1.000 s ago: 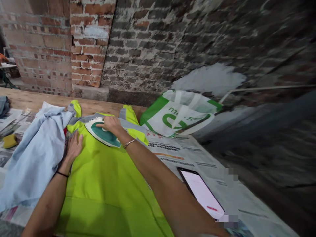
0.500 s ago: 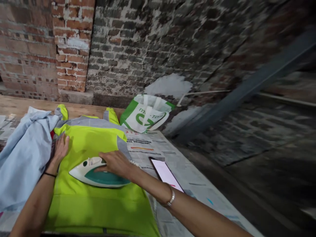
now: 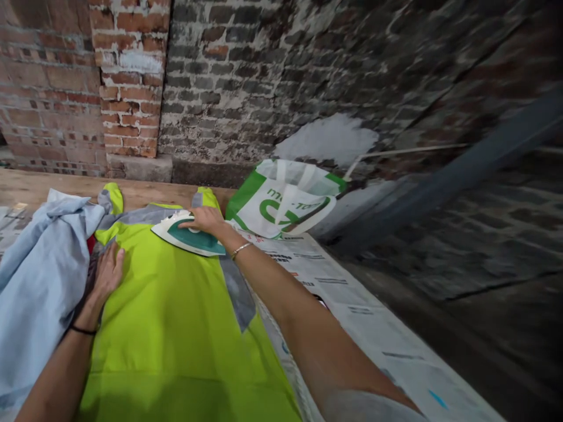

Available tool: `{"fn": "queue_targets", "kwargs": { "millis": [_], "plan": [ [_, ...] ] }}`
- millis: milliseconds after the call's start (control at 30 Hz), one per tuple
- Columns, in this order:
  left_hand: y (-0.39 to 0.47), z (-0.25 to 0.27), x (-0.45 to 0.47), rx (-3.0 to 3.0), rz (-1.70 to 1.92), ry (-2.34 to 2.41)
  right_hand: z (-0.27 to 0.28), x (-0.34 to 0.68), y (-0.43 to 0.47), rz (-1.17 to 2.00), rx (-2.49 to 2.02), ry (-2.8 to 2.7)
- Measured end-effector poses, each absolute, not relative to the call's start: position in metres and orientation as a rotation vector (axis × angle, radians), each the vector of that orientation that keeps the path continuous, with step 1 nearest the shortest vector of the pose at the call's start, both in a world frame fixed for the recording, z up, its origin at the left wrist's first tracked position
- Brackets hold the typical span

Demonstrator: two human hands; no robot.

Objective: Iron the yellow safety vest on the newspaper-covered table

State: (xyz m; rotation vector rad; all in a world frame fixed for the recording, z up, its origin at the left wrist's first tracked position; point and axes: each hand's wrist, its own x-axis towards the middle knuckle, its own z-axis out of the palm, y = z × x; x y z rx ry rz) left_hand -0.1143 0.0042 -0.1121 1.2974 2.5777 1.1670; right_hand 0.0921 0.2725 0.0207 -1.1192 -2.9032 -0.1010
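A neon yellow-green garment with grey panels (image 3: 176, 316) lies spread out in front of me. My right hand (image 3: 206, 220) is wrapped round the handle of a white and teal clothes iron (image 3: 193, 239), which rests on the garment's upper part with its tip to the left. Flat on the garment's left edge lies my left hand (image 3: 108, 271), its fingers stretched out. Just left of that hand a light blue cloth garment (image 3: 39, 281) is heaped. The iron's cord (image 3: 281, 334) runs down beside my right forearm.
Newspaper sheets (image 3: 373, 328) cover the table on the right. A green and white shopping bag (image 3: 281, 202) stands at the back by the brick wall (image 3: 229, 94). My right forearm mostly hides a phone (image 3: 320, 300). A grey beam (image 3: 440, 181) slants at the right.
My right hand has moved the iron away from me, from the garment's middle to its upper part. My left hand stays at the left edge. The forearm now mostly covers the phone.
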Motion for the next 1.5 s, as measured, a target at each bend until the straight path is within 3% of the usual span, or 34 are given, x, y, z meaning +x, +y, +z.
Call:
{"fn": "queue_targets", "kwargs": {
  "millis": [200,633,933,1167,1300,1500],
  "plan": [
    [0.005,-0.11,-0.117,1.319,1.154,2.567,0.023,0.104,0.264,-0.073,-1.058,-2.95],
    [0.009,-0.105,-0.114,1.315,1.227,2.559,0.021,0.209,0.086,0.08,-0.603,-3.156],
    [0.008,-0.111,-0.108,1.284,1.163,2.585,0.021,0.136,0.181,-0.119,-1.04,-2.972],
    [0.006,-0.117,-0.106,1.292,1.105,2.591,0.013,0.081,0.267,-0.079,-1.258,-2.809],
    [0.007,-0.116,-0.105,1.278,1.098,2.577,0.014,0.09,0.255,-0.068,-1.125,-2.921],
    [0.007,-0.108,-0.105,1.242,1.147,2.542,0.026,0.145,0.154,-0.022,-0.755,-3.119]
  ]
}}
